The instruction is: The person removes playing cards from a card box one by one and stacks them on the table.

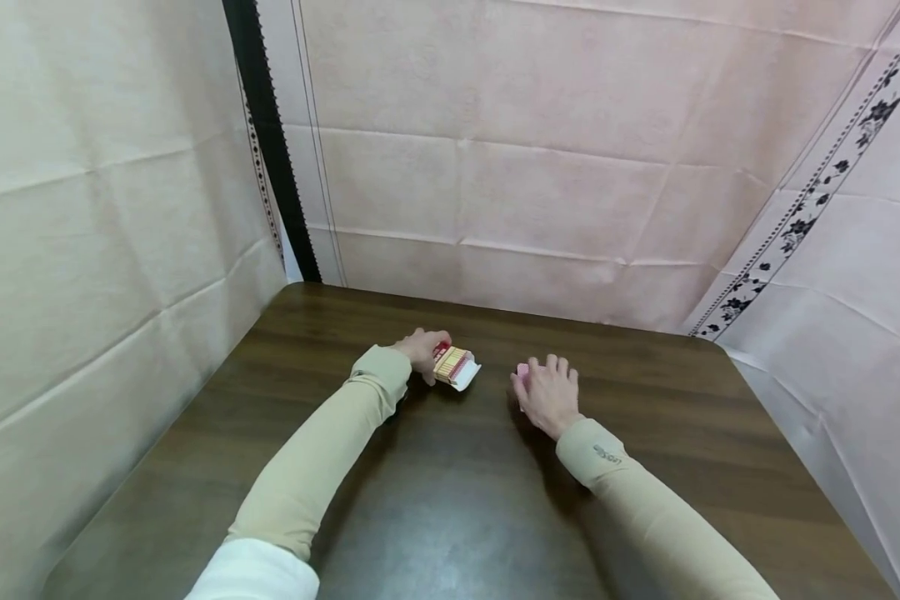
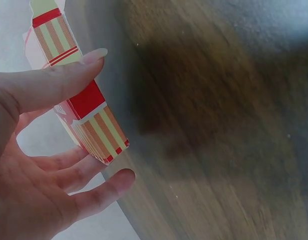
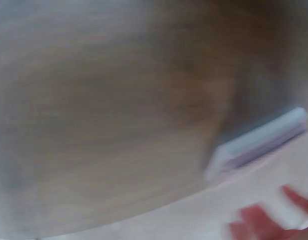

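My left hand grips a small red carton with yellow and tan stripes, thumb on one side and fingers on the other. Its white end flap points right in the head view. In the left wrist view the striped carton sits tilted between thumb and fingers. On the right, my right hand is over a small pink object, which it mostly hides. Blurred in the right wrist view, that flat pink-and-white object rests on the table, with the spread fingers apart from it.
Both hands are above a dark brown wooden table with rounded far corners. Creased pale cloth hangs behind it and on both sides. A black strip runs down the cloth at the far left.
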### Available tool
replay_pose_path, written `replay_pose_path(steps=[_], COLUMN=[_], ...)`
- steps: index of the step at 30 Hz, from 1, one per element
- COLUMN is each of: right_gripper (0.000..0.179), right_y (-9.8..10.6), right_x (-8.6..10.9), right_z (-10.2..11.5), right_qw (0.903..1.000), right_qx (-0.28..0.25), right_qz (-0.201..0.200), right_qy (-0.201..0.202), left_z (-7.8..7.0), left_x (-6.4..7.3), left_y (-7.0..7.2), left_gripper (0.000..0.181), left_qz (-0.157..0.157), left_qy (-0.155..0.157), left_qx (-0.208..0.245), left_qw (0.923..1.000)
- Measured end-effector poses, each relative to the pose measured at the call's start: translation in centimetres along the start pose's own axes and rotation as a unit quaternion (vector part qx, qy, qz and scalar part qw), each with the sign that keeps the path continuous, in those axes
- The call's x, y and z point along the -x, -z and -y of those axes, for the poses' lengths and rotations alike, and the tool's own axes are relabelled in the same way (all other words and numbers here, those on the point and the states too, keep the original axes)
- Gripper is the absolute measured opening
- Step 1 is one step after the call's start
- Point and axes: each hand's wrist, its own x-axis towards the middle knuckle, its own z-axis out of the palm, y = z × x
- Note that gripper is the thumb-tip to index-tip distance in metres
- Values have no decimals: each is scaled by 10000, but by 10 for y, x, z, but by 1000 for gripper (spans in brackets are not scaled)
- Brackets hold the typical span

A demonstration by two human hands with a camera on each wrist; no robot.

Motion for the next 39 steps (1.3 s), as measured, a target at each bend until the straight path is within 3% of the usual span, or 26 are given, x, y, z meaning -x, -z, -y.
replay_pose_path(steps=[4, 6, 9, 14, 19, 29, 39], right_gripper=[24, 22, 25, 30, 30, 16, 36], right_y=[7, 8, 9, 7, 5, 1, 6], right_x=[-6, -9, -12, -15, -18, -17, -17], right_z=[17, 27, 39, 53, 58, 55, 49], right_qw=[9878, 9793, 9740, 9736, 9710, 9678, 9605], right_qx=[-731, -991, -978, -667, -429, -642, -765], right_qz=[-447, -347, -43, 654, 1033, 588, 114], right_qy=[1297, 1731, 2041, 2082, 2114, 2362, 2672], left_z=[-4, -5, -6, -10, -14, -9, -3], left_x=[-1, 0, 1, 0, -2, -1, 6], left_y=[-1, -1, -1, -1, -1, -1, 5], left_gripper=[75, 75, 75, 79, 78, 78, 76], left_qz=[10, 18, 14, 43, 118, 213, 166], left_qy=[-23, -55, -121, -351, -615, -525, -272], left_qx=[9, 1, -10, -122, -275, -144, 73], left_qw=[10000, 10000, 9999, 9993, 9977, 9983, 9995])
